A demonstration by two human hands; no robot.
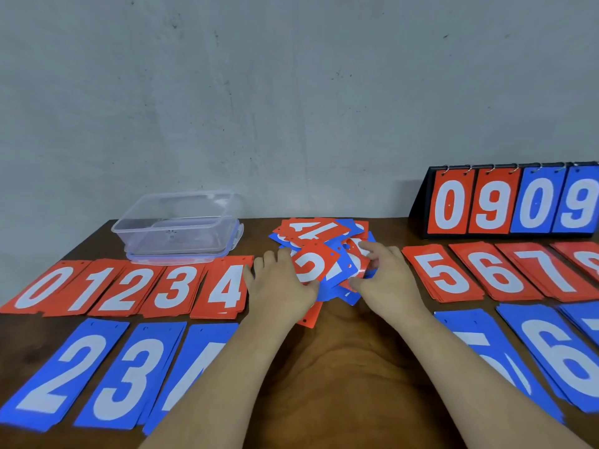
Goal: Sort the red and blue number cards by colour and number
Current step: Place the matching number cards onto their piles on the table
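Note:
A loose heap of mixed red and blue number cards [324, 234] lies at the table's middle back. My left hand [280, 283] holds a red card with a 2 [312, 260] at the heap's left side, thumb under its near edge. My right hand [381, 273] pinches cards at the heap's right side. Red stacks 0 [42, 288], 1 [92, 288], 2 [129, 288], 3 [175, 286] and 4 [227, 286] lie in a row at the left. Red stacks 5 [442, 272], 6 [496, 270] and 7 [547, 270] lie at the right. Blue stacks 2 [61, 371], 3 [129, 374] and 6 [564, 354] lie in the near row.
An empty clear plastic box [178, 225] sits on its lid at the back left. A black flip scoreboard [515, 202] showing 0 9 0 9 stands at the back right. Two more blue stacks are partly hidden by my forearms. A grey wall rises behind the brown table [350, 367].

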